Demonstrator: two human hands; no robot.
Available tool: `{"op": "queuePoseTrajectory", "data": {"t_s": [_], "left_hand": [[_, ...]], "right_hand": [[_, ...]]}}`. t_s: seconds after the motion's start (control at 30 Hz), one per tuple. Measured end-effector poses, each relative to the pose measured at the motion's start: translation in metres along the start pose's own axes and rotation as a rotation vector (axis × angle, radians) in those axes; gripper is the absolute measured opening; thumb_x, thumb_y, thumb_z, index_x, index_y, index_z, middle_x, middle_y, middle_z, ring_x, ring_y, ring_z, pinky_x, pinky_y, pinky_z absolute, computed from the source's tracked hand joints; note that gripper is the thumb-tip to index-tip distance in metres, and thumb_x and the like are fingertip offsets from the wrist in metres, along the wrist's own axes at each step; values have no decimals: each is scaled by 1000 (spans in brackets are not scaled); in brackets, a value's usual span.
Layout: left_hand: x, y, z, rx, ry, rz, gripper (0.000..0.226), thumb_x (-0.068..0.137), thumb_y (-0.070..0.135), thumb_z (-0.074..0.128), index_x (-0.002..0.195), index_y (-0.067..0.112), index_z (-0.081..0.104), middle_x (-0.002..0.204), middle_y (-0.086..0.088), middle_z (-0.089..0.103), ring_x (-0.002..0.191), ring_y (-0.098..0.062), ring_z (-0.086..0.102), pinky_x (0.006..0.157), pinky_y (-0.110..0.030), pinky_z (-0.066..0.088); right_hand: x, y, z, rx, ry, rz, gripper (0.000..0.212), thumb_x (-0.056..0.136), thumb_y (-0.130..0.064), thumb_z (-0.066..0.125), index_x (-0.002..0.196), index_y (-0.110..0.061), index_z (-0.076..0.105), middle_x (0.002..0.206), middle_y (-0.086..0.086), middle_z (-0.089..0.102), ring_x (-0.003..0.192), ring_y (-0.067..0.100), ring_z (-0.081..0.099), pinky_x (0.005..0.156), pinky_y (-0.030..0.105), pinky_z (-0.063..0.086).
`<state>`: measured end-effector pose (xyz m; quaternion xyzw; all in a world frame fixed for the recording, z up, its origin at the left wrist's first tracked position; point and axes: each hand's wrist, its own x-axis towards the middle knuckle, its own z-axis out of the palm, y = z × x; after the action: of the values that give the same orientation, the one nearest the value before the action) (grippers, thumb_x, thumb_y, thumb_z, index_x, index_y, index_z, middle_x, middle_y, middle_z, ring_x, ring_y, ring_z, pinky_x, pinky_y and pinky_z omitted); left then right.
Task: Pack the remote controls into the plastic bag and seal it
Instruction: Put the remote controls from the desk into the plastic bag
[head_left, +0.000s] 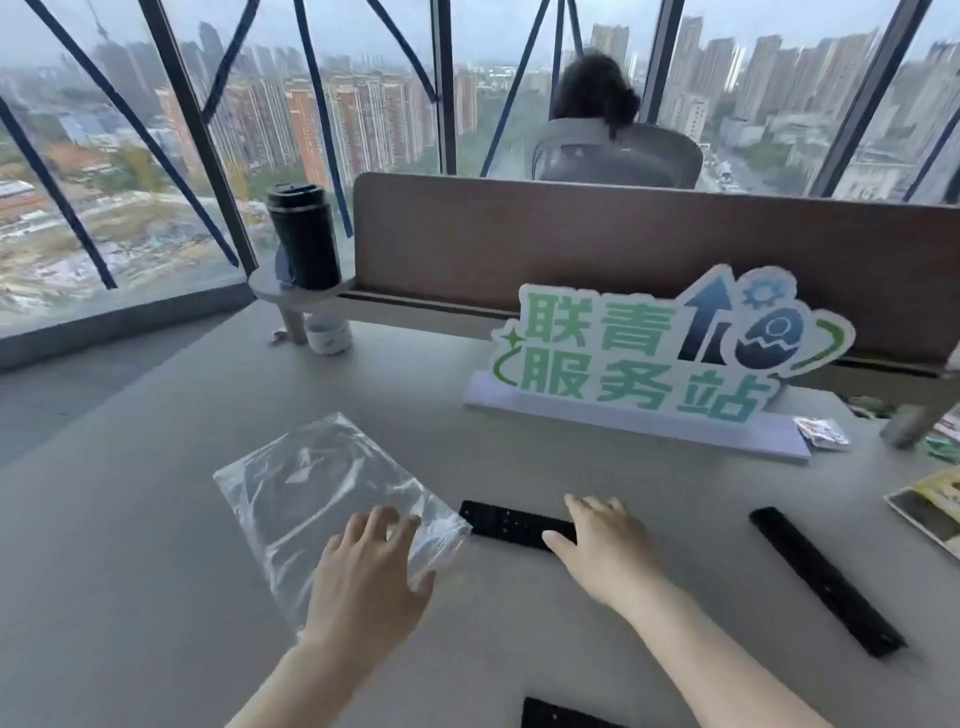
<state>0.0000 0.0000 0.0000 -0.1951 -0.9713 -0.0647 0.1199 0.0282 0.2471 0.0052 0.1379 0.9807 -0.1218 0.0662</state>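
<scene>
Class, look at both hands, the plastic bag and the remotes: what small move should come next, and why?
Probably close the right hand on the remote beneath it. The left hand already rests on the empty plastic bag, whose near edge lies beside that remote. No remote is in the bag yet.

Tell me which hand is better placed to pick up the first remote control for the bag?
The right hand. It already lies on the nearest remote control, beside the plastic bag. The left hand rests on the bag's corner, so it can likely hold the bag steady.
</scene>
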Motion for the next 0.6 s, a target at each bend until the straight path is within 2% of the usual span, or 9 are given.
{"op": "queuePoseTrajectory", "data": {"t_s": [0.07,0.13,0.23,0.33,0.43,0.5,0.6], "left_hand": [[1,-6,3,29,-28,-12,22,60,26,79,79,25,67,77,5,63,68,-21,64,47,-31,47],[-10,-14,11,80,-39,-50,17,65,10,71,63,21,57,64,4,51,58,-23,59,40,-29,36],[-17,-17,18,-37,-3,-81,10,80,14,53,71,16,50,73,-1,45,63,-28,53,47,-31,27],[-24,-12,9,-117,48,-36,12,88,21,48,82,16,58,83,-3,53,69,-30,59,53,-32,39],[-32,0,-3,-220,96,-29,20,89,24,47,84,13,63,86,-5,56,76,-33,62,58,-33,40],[-34,11,-11,-282,120,-42,25,90,24,44,84,13,64,87,-5,58,79,-32,61,59,-32,36],[-37,33,-21,-396,103,-16,26,90,18,42,81,12,66,86,-5,60,74,-27,58,57,-29,34]], "right_hand": [[2,1,0,-61,49,-3,51,94,-50,48,132,-17,54,133,3,55,125,28,45,98,40,43],[-8,-2,9,-58,104,-16,47,90,-51,54,123,-18,60,123,4,59,117,27,50,91,39,44],[-33,-6,17,132,45,50,34,86,-48,61,107,-22,58,105,3,66,90,26,59,71,34,44],[-65,0,13,251,17,59,25,91,-45,56,87,-20,54,83,3,63,74,24,57,63,32,40],[-107,11,-6,561,44,73,34,95,-39,53,70,-16,47,61,-1,45,51,14,50,49,24,35],[-138,21,-22,754,45,99,36,94,-36,56,67,-16,45,55,-1,32,37,13,35,43,25,25],[-173,22,-38,991,-29,99,27,94,-29,58,73,-13,49,53,-2,24,40,15,14,41,21,10]]}}
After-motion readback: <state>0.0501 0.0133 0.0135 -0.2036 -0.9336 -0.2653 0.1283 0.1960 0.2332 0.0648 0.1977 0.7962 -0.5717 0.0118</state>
